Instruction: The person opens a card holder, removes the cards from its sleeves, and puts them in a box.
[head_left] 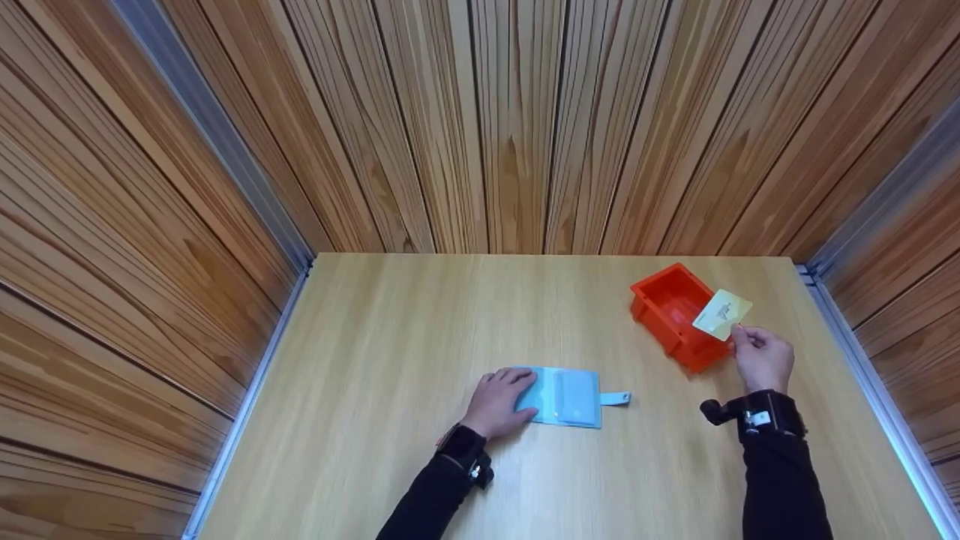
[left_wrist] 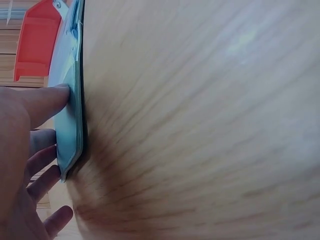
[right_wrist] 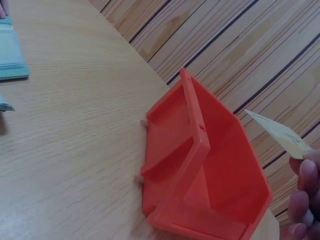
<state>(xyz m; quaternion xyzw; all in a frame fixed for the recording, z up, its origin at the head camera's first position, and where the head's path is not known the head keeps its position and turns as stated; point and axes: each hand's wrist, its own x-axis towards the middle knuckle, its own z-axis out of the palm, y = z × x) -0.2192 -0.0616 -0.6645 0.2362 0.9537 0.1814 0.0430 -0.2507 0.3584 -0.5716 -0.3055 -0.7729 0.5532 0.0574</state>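
A light-blue card holder [head_left: 577, 397] lies spread flat on the table, its snap strap [head_left: 616, 399] pointing right. My left hand [head_left: 501, 401] rests on its left half with fingers spread; in the left wrist view the thumb [left_wrist: 52, 100] lies on the cover [left_wrist: 70, 125]. Over at the right, my right hand [head_left: 763, 356] pinches a pale yellow card [head_left: 722, 313] by one corner between thumb and fingers. The card is tilted, overlapping the right rim of a red plastic bin [head_left: 660, 330] in the head view; the right wrist view shows it above the bin's edge.
The light wooden table [head_left: 390, 322] meets a plank wall [head_left: 517, 127] behind and metal rails [head_left: 255, 390] along both sides. Open at the top, the red bin stands at an angle near the back right. Black camera straps [head_left: 772, 412] circle both wrists.
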